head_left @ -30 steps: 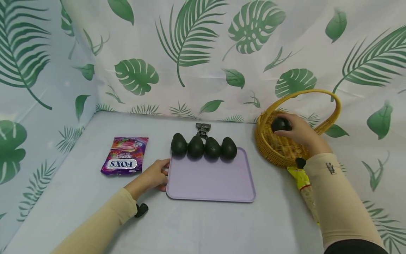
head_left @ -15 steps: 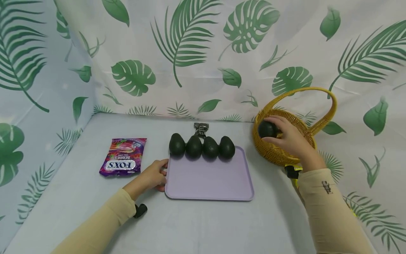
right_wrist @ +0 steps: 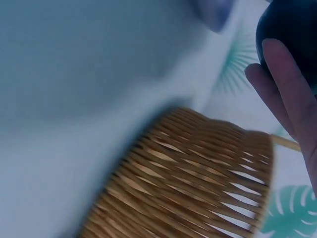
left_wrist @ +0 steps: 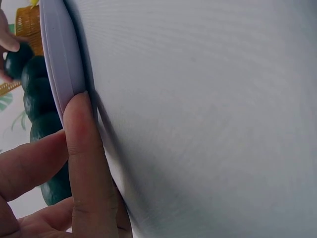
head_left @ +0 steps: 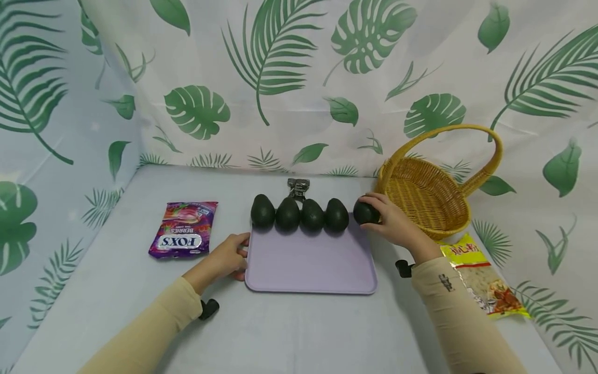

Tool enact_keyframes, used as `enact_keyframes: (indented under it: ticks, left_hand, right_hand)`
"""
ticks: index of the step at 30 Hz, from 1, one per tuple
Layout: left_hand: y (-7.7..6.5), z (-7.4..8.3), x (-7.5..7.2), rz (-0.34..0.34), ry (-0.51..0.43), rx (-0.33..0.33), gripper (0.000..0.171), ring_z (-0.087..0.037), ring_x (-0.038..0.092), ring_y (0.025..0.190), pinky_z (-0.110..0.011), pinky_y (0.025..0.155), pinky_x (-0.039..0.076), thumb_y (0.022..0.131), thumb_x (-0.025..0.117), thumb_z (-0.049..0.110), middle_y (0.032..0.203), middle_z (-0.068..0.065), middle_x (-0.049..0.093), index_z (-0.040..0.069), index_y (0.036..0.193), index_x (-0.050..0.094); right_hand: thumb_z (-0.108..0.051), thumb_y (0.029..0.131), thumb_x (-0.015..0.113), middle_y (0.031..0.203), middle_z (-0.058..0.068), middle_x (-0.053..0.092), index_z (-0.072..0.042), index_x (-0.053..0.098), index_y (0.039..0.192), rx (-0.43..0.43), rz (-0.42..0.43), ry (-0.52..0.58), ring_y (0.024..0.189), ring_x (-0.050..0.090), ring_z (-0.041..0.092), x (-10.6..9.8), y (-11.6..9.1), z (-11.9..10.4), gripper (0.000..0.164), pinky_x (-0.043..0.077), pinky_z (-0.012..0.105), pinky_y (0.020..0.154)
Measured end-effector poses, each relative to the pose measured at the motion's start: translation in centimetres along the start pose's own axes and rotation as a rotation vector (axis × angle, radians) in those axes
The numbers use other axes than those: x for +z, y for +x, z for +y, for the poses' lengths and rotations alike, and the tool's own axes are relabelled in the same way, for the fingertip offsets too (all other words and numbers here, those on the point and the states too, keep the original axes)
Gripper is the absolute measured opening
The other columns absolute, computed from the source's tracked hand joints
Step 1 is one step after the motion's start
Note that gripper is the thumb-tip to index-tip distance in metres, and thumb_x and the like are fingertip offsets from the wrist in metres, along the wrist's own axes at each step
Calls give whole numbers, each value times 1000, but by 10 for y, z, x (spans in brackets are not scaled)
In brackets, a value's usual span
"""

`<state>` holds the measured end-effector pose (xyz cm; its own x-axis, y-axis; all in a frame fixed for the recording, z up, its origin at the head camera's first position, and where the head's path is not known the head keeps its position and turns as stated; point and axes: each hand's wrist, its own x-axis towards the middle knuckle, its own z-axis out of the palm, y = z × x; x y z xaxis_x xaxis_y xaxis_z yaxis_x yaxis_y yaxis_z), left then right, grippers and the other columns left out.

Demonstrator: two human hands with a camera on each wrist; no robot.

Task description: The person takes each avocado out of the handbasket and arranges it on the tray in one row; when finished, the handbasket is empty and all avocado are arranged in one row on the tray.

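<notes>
A row of several dark avocados (head_left: pixel 287 215) lies along the far edge of a lavender tray (head_left: pixel 308 265). My right hand (head_left: pixel 394 226) grips another avocado (head_left: pixel 366 213) at the tray's far right corner, just right of the row. In the right wrist view two fingers (right_wrist: pixel 290 79) lie along this avocado's dark skin, and part of it is cut off by the frame. My left hand (head_left: pixel 229 257) holds the tray's left edge; in the left wrist view one fingertip sits against the outer wall (left_wrist: pixel 62 59) of the tray.
A yellow wicker basket (head_left: pixel 420 197) with a tall handle stands at the back right. Below it lies a yellow food packet (head_left: pixel 483 283), partly behind the right sleeve. A purple Fox's candy bag (head_left: pixel 184 228) lies left of the tray. A small dark metallic object (head_left: pixel 298 188) is behind the avocados.
My right hand has carried the avocado out of the basket, leftward and nearer, to the end of the row. My left hand has stayed at the tray's edge.
</notes>
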<state>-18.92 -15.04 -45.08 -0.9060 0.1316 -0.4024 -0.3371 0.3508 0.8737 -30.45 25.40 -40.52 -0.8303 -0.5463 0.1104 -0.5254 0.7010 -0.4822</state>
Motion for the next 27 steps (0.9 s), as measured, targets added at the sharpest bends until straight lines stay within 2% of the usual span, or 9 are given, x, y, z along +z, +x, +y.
enact_keyframes:
  ticks: [10, 13, 19, 27]
  left_hand:
    - [-4, 2, 0, -11, -2, -10, 88, -28, 49, 98, -37, 59, 62, 76, 56, -19, 127, -18, 41, 3, 156, 26]
    - [-5, 2, 0, -11, -3, -8, 88, -28, 48, 98, -37, 59, 62, 76, 56, -19, 127, -18, 41, 3, 156, 25]
    - [-6, 3, 0, -10, 0, 4, 88, -28, 48, 99, -37, 60, 63, 75, 56, -18, 129, -18, 40, 2, 156, 25]
    - [-4, 0, 0, -4, -4, 13, 88, -29, 47, 103, -36, 59, 62, 76, 56, -18, 133, -18, 39, 1, 155, 25]
  right_hand:
    - [-16, 85, 78, 153, 20, 32, -9, 46, 145, 24, -33, 1, 133, 41, 44, 20, 0, 7, 69, 54, 58, 92]
    - [-17, 85, 78, 155, 18, 30, -11, 44, 147, 43, -38, -7, 134, 41, 43, 21, -1, 7, 71, 53, 58, 94]
    - [-19, 85, 79, 159, 18, 25, -12, 41, 150, 66, -36, 10, 135, 40, 44, 21, -4, 7, 76, 58, 52, 87]
    - [-24, 84, 80, 160, 16, 23, -13, 37, 153, 94, -34, 43, 133, 44, 41, 21, -7, 8, 82, 57, 51, 89]
